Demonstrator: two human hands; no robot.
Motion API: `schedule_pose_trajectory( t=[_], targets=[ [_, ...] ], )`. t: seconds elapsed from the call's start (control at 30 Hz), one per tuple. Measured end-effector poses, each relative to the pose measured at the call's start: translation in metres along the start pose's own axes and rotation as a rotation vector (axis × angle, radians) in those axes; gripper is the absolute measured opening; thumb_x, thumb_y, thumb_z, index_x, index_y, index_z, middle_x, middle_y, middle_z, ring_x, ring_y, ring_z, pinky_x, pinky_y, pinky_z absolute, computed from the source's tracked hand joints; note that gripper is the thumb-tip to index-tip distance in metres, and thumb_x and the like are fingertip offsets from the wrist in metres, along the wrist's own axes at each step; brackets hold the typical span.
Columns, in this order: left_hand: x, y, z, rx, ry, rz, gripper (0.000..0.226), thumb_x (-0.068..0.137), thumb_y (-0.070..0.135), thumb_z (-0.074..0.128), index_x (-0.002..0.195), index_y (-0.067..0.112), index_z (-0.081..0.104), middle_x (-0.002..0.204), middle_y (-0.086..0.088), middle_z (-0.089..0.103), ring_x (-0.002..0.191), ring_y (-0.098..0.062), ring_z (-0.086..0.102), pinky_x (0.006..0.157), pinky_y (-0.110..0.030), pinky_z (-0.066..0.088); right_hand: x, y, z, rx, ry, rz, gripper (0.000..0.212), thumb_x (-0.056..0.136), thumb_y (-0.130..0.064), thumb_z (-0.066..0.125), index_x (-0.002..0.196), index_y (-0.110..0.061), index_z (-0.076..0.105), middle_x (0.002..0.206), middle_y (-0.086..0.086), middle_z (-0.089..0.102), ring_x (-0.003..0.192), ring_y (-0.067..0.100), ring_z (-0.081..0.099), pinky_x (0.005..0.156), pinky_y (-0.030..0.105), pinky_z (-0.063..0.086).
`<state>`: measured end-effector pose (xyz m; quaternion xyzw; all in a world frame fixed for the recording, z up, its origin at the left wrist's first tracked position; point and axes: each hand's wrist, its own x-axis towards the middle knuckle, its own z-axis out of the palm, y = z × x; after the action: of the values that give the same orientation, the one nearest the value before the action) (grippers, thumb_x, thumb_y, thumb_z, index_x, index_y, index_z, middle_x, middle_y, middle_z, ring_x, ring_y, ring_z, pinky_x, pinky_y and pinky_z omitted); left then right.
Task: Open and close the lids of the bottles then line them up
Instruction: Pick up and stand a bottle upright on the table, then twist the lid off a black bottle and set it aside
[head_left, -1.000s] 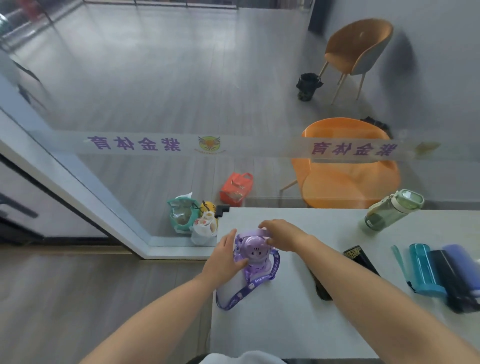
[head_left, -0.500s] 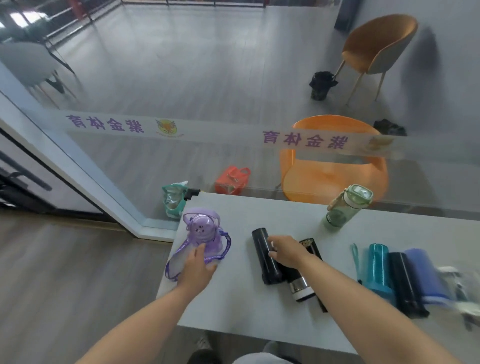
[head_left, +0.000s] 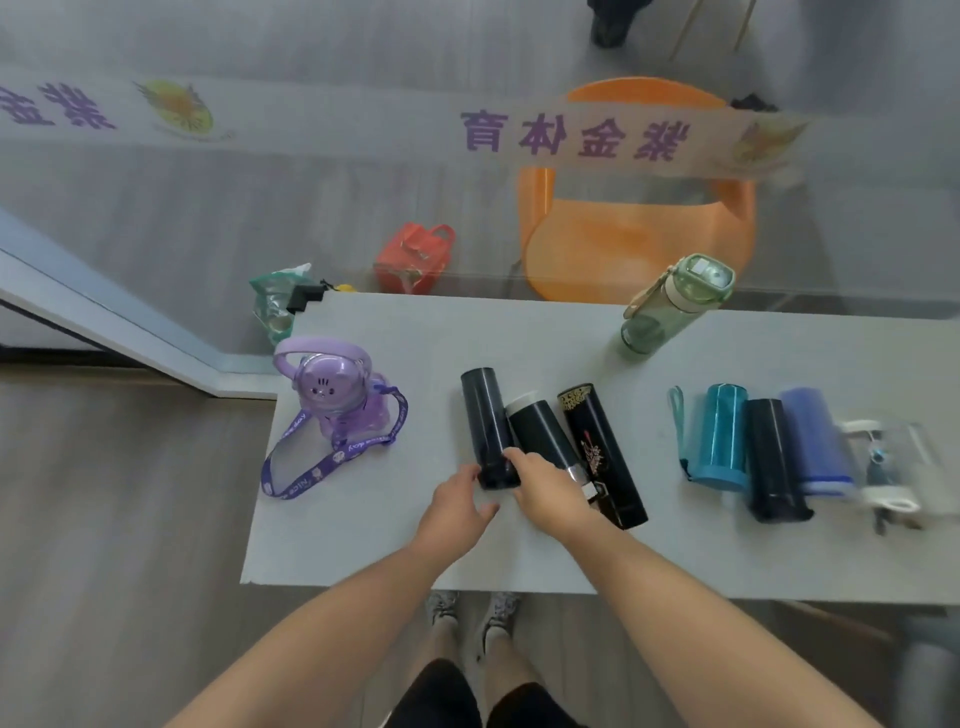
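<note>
A dark navy bottle (head_left: 485, 421) lies on the white table (head_left: 395, 551), its near end between my two hands. My left hand (head_left: 457, 506) curls around that end from the left. Over the same end, from the right, my right hand (head_left: 545, 488) lays its fingers. Touching the navy bottle lies a black bottle with a silver band (head_left: 540, 431), then a black bottle with gold print (head_left: 597, 447). The purple cat bottle (head_left: 332, 400) stands at the table's left with its strap trailing. A green bottle (head_left: 670, 306) stands at the back.
At the right lie a teal bottle (head_left: 722, 436), a black bottle (head_left: 774, 457), a blue bottle (head_left: 815, 441) and a clear bottle (head_left: 893, 462), side by side. A glass wall runs behind the table, with an orange chair (head_left: 639, 244) and bags beyond it. My feet show under the front edge.
My left hand let go of the purple cat bottle and moved right to the navy bottle's near end. My right hand stayed on that bottle. The view tilted down.
</note>
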<state>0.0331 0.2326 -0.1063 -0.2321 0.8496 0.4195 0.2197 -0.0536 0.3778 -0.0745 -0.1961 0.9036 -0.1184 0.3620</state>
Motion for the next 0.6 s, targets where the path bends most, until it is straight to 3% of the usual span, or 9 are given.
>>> schedule_pose_trajectory(
  t=[0.07,0.17,0.3,0.37,0.43,0.6],
  targets=[
    [0.007,-0.001,0.010,-0.093,0.021,-0.031,0.051,0.087,0.033,0.068,0.129,0.027,0.040,0.129,0.003,0.058,0.110,-0.015,0.055,0.083,-0.028,0.043,0.005,-0.002,0.009,0.003,0.022,0.015,0.064,0.094,-0.005,0.053,0.146,-0.032,0.027,0.128,0.006,0.056,0.097,0.034,0.065,0.078,0.045,0.055],
    [0.010,-0.005,0.011,-0.152,0.083,-0.044,0.043,0.086,0.031,0.069,0.120,0.027,0.042,0.121,0.004,0.061,0.098,-0.011,0.054,0.079,-0.026,0.042,0.010,-0.008,0.016,0.036,0.044,0.029,0.067,0.094,-0.008,0.057,0.144,-0.035,0.021,0.118,0.007,0.058,0.094,0.032,0.065,0.081,0.050,0.056],
    [0.000,-0.006,-0.011,-0.141,0.149,-0.021,0.040,0.086,0.033,0.068,0.118,0.029,0.043,0.116,0.003,0.061,0.102,-0.015,0.056,0.084,-0.031,0.048,0.009,-0.018,0.006,0.185,0.042,-0.015,0.068,0.093,-0.025,0.067,0.146,-0.035,0.026,0.121,0.003,0.064,0.101,0.024,0.066,0.087,0.045,0.057],
    [-0.011,-0.003,-0.026,-0.100,0.195,0.022,0.042,0.086,0.033,0.069,0.120,0.027,0.044,0.114,0.000,0.060,0.107,-0.019,0.054,0.089,-0.035,0.049,0.003,-0.028,-0.007,0.329,0.006,-0.023,0.067,0.090,-0.030,0.071,0.144,-0.037,0.032,0.118,-0.001,0.066,0.088,0.018,0.070,0.078,0.034,0.060],
    [-0.024,0.002,-0.042,-0.057,0.256,0.068,0.047,0.085,0.032,0.070,0.124,0.026,0.043,0.115,-0.001,0.058,0.109,-0.019,0.051,0.089,-0.031,0.047,-0.004,-0.040,-0.022,0.466,-0.046,-0.011,0.070,0.085,-0.036,0.074,0.143,-0.039,0.036,0.108,-0.006,0.068,0.071,0.012,0.071,0.065,0.024,0.058],
    [-0.045,0.015,-0.079,-0.005,0.370,0.201,0.053,0.085,0.031,0.070,0.127,0.036,0.037,0.117,0.002,0.053,0.108,-0.015,0.048,0.083,-0.027,0.044,-0.013,-0.065,-0.055,0.645,-0.113,0.027,0.072,0.079,-0.044,0.066,0.145,-0.034,0.040,0.105,-0.002,0.071,0.065,0.010,0.071,0.056,0.024,0.050]
  ],
)
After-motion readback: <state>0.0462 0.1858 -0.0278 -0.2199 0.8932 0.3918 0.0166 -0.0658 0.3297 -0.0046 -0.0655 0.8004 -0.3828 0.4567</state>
